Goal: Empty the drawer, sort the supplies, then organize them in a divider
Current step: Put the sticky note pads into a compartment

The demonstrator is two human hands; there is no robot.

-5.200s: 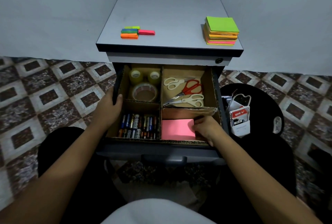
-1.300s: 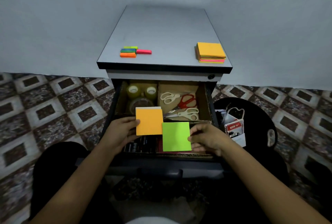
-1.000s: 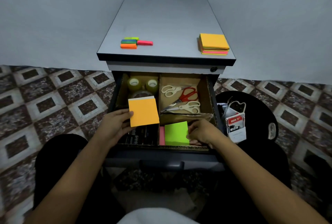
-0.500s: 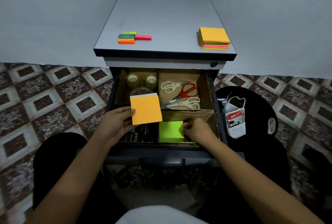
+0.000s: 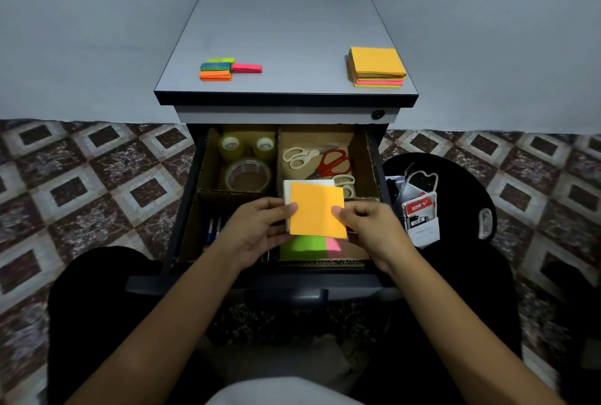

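Note:
An orange sticky-note pad (image 5: 317,209) hangs over the front right compartment of the cardboard divider (image 5: 276,157) in the open drawer (image 5: 260,284). My left hand (image 5: 257,229) pinches its left edge and my right hand (image 5: 367,225) pinches its right edge. Under it in that compartment lie a green pad (image 5: 302,247) and a pink pad (image 5: 333,247). The tape rolls (image 5: 247,160) fill the back left compartment, the scissors (image 5: 325,162) the back right. The batteries (image 5: 213,230) in the front left compartment are mostly hidden by my left hand.
On the cabinet top (image 5: 286,30) lie a stack of sticky-note pads (image 5: 375,68) at the right and small coloured flag pads (image 5: 227,68) at the left. A black stool (image 5: 461,196) with packaged items (image 5: 419,209) stands right of the drawer. Patterned floor tiles surround it.
My right hand left the green pad in the front right compartment and took the right edge of the orange pad. The orange pad moved right, over that compartment.

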